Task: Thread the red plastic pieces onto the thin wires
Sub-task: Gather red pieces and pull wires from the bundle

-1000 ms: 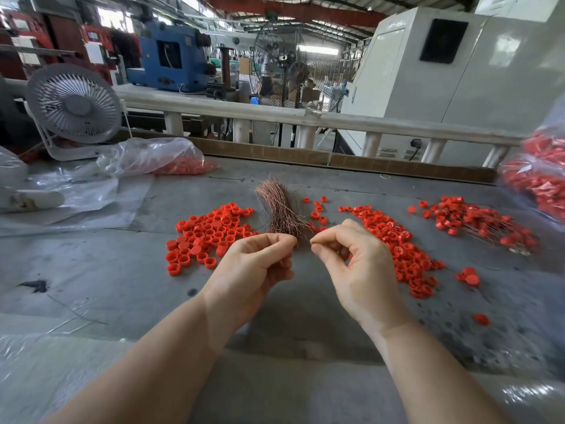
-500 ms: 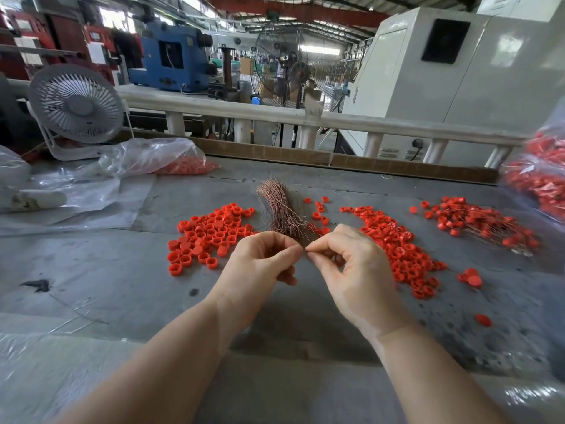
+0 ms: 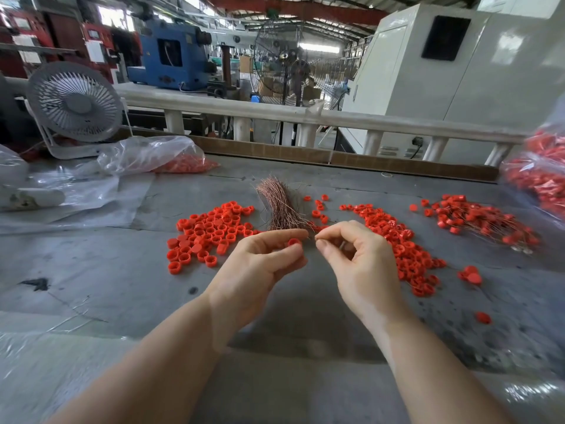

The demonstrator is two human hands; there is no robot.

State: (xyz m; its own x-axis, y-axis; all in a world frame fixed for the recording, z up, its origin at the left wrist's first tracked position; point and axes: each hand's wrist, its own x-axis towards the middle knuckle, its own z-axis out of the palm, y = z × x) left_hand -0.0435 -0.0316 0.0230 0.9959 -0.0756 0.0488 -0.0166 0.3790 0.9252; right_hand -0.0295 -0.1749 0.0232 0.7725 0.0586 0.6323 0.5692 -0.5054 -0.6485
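A: What is on the desk (image 3: pixel 91 286), biggest first?

B: Far left corner: a white fan (image 3: pixel 75 102) w/ clear plastic bags (image 3: pixel 146 154) in front of it; one bag has red pieces inside. At the right edge there is another bag (image 3: pixel 541 175) full of red pieces.

A: And the loose pieces?

B: Three groups. A pile of red pieces (image 3: pixel 208 232) lies left of the middle. A long pile (image 3: pixel 400 249) lies right of the middle, running toward the near side. Further right, near the right edge, a heap of pieces already on wires (image 3: pixel 477 221). A few single pieces lie apart, nearer to the person.

A: The wires?

B: A bundle of thin copper wires (image 3: pixel 281 206) lies in the middle, between the two loose piles, fanned out at its far end.

A: Hands?

B: Both are above the desk, just in front of the bundle. The left hand (image 3: pixel 263 267) pinches one red piece (image 3: pixel 294 242) between thumb and forefinger. The right hand (image 3: pixel 357 264) has thumb and forefinger pressed together approx. beside that piece, the other fingers curled. Probably a wire is in this pinch, but it is too thin, I cannot tell. The two hands are near, not touching.
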